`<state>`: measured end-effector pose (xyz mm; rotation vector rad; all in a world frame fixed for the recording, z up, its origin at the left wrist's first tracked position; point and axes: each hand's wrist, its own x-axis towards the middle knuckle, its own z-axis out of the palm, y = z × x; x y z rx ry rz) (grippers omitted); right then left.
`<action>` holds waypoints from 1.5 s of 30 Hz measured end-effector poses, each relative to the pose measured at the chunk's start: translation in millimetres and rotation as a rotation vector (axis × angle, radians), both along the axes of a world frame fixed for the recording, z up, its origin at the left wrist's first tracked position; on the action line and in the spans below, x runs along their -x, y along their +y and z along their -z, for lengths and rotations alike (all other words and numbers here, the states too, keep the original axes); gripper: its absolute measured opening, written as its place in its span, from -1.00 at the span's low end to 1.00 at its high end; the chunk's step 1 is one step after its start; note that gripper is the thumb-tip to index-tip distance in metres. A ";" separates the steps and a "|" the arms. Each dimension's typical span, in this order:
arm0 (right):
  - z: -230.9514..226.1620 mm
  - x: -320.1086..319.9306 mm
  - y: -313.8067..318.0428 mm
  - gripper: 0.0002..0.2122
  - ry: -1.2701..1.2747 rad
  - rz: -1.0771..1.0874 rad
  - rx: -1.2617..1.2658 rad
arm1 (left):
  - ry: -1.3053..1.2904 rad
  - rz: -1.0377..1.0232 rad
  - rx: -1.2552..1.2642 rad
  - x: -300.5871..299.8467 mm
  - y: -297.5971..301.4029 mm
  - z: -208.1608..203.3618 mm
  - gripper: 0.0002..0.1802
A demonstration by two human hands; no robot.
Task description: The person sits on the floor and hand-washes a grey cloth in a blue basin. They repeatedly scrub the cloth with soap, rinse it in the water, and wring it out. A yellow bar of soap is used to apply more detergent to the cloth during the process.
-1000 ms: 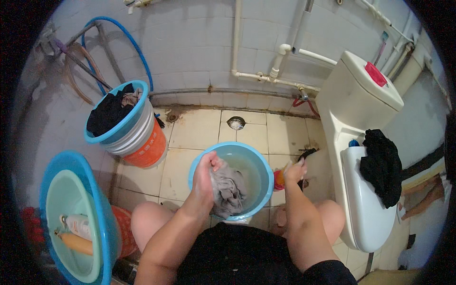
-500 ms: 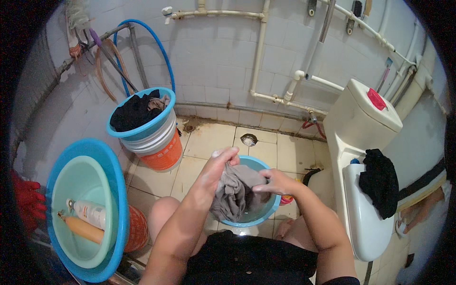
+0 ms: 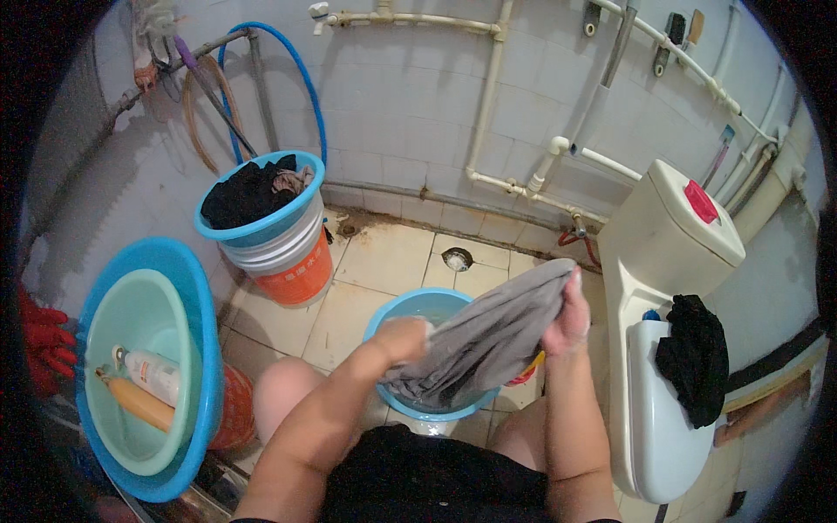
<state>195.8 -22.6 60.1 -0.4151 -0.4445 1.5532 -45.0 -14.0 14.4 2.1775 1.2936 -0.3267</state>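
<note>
A wet grey cloth [image 3: 497, 327], perhaps a garment, is stretched slantwise between my hands. My right hand [image 3: 568, 315] grips its raised upper right end. My left hand [image 3: 403, 341] is closed at the cloth's left edge, a little blurred, with white suds on the knuckles. Below lies a light blue basin [image 3: 397, 307] on the floor between my knees, and the lower part of the cloth hangs over it. Part of a red and yellow object [image 3: 527, 370] shows beside the basin's right side, mostly hidden by the cloth and my right arm.
A blue basin of dark clothes [image 3: 253, 228] sits on a white bucket [image 3: 301, 266]. Left of me, a pale green basin [image 3: 179, 327] with two bottles rests inside a larger blue one [image 3: 202, 292]. A toilet [image 3: 667, 453] with a black cloth [image 3: 693, 362] stands right. A drain [image 3: 456, 259] lies ahead.
My right hand has moved right and up, drawing the bunched grey cloth out into a stretched sheet. My left hand has dropped lower, toward the basin. The view has shifted slightly.
</note>
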 end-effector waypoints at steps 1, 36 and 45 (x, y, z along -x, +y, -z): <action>-3.6 -10.0 1.9 -0.76 0.019 0.015 -0.008 | -0.184 -0.071 0.079 6.3 4.0 -0.9 -0.54; 19.0 57.0 23.6 -0.75 -1.371 0.387 -0.225 | -1.280 -0.624 0.564 -52.4 -26.8 -10.9 -0.37; -14.4 27.3 -1.0 -0.67 -1.577 0.096 -0.400 | -1.571 -0.660 0.512 -13.9 -19.5 -89.4 -0.77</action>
